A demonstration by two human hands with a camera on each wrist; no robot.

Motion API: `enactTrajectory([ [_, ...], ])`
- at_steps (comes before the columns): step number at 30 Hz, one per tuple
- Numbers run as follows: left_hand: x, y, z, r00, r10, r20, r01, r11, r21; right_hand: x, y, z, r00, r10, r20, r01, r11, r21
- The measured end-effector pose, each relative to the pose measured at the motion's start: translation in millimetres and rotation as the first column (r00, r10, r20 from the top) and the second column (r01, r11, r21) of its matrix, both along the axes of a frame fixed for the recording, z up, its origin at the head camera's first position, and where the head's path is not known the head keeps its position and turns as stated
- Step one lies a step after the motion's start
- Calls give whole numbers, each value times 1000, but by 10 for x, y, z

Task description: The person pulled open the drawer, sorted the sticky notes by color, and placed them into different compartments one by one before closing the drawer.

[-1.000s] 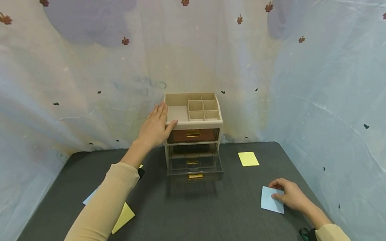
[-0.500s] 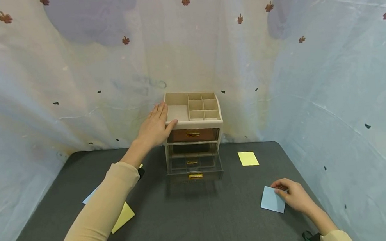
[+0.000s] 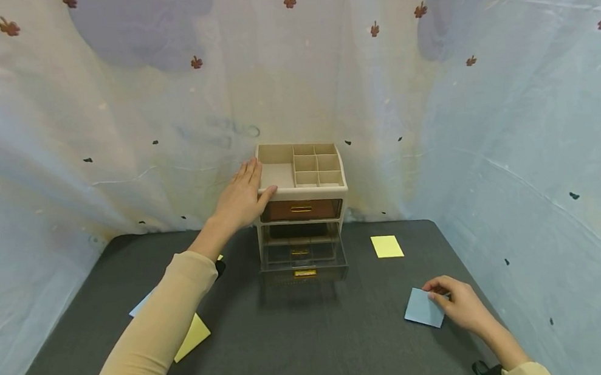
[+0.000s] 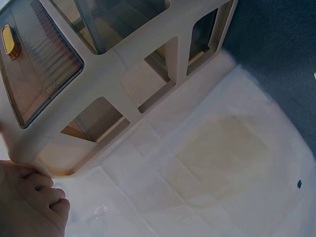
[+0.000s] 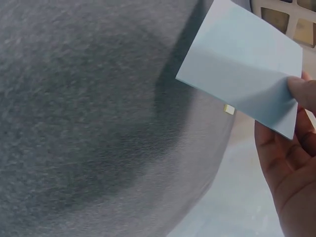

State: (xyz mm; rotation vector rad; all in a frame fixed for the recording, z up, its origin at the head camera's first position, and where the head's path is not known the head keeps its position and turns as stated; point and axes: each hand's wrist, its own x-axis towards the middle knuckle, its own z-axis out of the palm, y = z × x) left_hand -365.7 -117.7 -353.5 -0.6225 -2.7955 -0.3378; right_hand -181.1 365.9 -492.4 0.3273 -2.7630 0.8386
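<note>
A beige desktop drawer organizer [image 3: 303,194] stands at the back middle of the dark table. My left hand [image 3: 238,200] rests on its upper left edge, fingers stretched along the side and thumb over the front rim. The left wrist view shows this hand's fingers [image 4: 47,197] against the organizer's cut-out side wall. Below the brown top drawer [image 3: 301,210], a clear smoky drawer [image 3: 277,277] is pulled out. At the right, my right hand [image 3: 458,303] pinches a thin blue sticky note pad [image 5: 237,54] between thumb and fingers, tilted and raised off the table.
A yellow sticky note [image 3: 387,246] lies right of the organizer. Another yellow note [image 3: 194,336] and a blue one [image 3: 139,304] lie at the left, partly hidden by my left sleeve [image 3: 154,343]. Patterned curtain [image 3: 289,78] surrounds the table behind and at both sides.
My right hand has shifted slightly to the right, and the blue sticky note pad has tilted up so that its face looks darker. The left hand and the organizer have stayed put.
</note>
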Motion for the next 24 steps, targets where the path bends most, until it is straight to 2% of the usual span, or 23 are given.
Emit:
enactTrajectory([
  [10,17,1,18,1000,-7,15,7,1000,9,-63,-99,75,989,23,-149,-28,999,-35],
  [17,13,0,8,1000,-5,10,5,1000,8,-93,-222,126,966,11,-257,-24,998,-50],
  [24,2,2,10,1000,-7,10,7,1000,8,-183,-348,211,937,-21,-348,-14,995,-99],
])
